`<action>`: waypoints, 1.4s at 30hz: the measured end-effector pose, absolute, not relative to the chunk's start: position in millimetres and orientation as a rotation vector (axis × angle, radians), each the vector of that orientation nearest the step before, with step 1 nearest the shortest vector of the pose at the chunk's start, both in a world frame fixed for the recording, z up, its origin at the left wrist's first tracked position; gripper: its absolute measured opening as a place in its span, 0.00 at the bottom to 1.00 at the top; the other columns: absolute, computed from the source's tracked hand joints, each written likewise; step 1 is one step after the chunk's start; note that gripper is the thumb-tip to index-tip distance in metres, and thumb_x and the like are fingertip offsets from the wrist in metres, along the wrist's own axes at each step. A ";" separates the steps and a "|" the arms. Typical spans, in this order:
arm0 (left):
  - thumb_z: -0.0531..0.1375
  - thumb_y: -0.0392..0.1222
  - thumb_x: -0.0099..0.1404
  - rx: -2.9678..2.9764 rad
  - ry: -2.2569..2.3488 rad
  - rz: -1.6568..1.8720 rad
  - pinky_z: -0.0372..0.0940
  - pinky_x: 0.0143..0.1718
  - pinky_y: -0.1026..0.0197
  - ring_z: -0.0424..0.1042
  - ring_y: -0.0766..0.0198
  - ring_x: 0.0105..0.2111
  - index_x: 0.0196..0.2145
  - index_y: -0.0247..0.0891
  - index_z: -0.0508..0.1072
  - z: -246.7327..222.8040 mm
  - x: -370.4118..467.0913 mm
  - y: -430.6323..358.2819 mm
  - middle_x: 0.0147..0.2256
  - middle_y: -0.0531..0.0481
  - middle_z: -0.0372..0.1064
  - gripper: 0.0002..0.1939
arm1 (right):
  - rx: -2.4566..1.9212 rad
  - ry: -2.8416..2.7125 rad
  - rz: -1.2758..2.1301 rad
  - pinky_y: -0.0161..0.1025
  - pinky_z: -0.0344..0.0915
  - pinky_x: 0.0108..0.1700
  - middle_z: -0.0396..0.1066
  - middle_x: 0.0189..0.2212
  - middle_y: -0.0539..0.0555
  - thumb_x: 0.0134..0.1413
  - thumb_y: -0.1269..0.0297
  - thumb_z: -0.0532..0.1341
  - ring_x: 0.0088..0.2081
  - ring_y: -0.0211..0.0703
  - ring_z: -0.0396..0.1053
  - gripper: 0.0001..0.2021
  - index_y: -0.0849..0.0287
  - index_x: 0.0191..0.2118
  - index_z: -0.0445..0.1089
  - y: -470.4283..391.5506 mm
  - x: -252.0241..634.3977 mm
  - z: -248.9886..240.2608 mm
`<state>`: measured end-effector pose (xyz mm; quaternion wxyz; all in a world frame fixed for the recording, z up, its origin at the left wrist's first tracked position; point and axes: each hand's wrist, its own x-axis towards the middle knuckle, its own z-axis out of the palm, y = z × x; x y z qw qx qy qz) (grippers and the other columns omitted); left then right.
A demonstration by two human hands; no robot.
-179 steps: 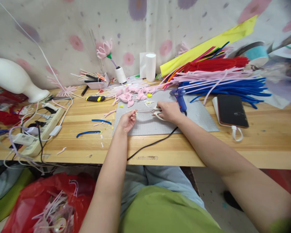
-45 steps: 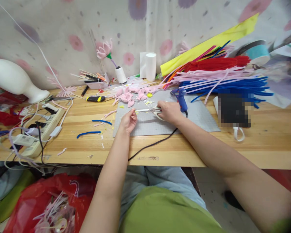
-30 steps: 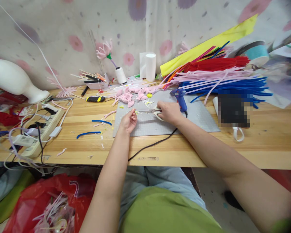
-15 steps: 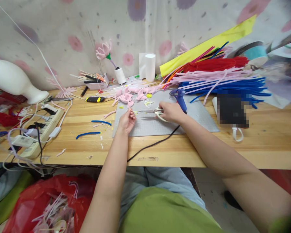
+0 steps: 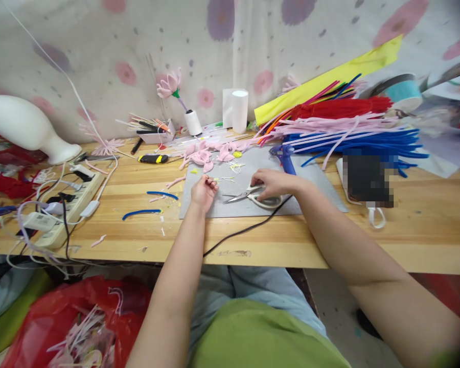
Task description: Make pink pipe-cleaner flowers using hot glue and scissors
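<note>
My left hand [image 5: 204, 192] is closed in a pinch above the grey mat [image 5: 237, 208]. Thin pale strands with yellow tips [image 5: 225, 179] stick out to the right of its fingertips. My right hand [image 5: 273, 183] has its fingers on the upper handle loop of the scissors [image 5: 255, 196]. These lie low over the mat, blades slightly apart and pointing left. Beyond the hands are pink fuzzy flower pieces [image 5: 202, 156] and a small heap of white yellow-tipped strands [image 5: 236, 166]. A blue glue gun [image 5: 287, 159] lies behind my right hand.
Bundles of blue pipe cleaners [image 5: 352, 142] and red ones [image 5: 341, 107] lie at the back right. A power strip [image 5: 69, 209] with tangled cables stands left. A black cord [image 5: 249, 228] crosses the front edge. A utility knife [image 5: 153, 159] and short blue pieces [image 5: 141, 212] lie left of the mat.
My right hand has brought the scissors down and toward me, away from my left fingertips, and they now lie near the mat. My left hand keeps its pinch. The view has shifted slightly.
</note>
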<state>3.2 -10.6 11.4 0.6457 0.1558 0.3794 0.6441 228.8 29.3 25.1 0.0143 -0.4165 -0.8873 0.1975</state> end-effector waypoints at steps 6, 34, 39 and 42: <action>0.57 0.38 0.60 0.669 1.032 1.661 0.62 0.38 0.66 0.66 0.71 0.32 0.23 0.36 0.65 -3.4 19.1 -6.2 0.28 0.53 0.64 0.08 | -1.234 -2.379 0.579 0.41 0.62 0.42 0.71 0.36 0.55 0.40 0.59 0.65 0.40 0.46 0.67 0.15 0.59 0.36 0.69 23.4 206.2 21.7; 0.49 0.34 0.60 0.515 1.145 1.737 0.51 0.22 0.69 0.53 0.74 0.16 0.17 0.38 0.52 3.8 9.3 -5.5 0.15 0.59 0.47 0.15 | -1.032 -1.639 1.121 0.37 0.62 0.35 0.65 0.25 0.45 0.38 0.62 0.62 0.28 0.36 0.64 0.15 0.56 0.32 0.56 18.8 164.4 2.4; 0.54 0.37 0.60 0.764 1.506 1.719 0.58 0.29 0.68 0.63 0.72 0.23 0.20 0.36 0.65 -9.4 2.5 -1.4 0.21 0.54 0.63 0.12 | -1.057 -1.598 1.135 0.38 0.63 0.37 0.64 0.26 0.46 0.38 0.62 0.61 0.29 0.37 0.64 0.15 0.55 0.31 0.54 19.3 168.7 7.9; 0.57 0.36 0.57 0.921 1.574 1.712 0.60 0.34 0.66 0.66 0.71 0.28 0.24 0.35 0.70 -15.1 -0.2 -0.6 0.26 0.53 0.69 0.06 | -1.084 -1.583 1.107 0.38 0.63 0.37 0.63 0.25 0.46 0.38 0.62 0.61 0.29 0.37 0.64 0.14 0.55 0.31 0.54 20.2 169.9 8.7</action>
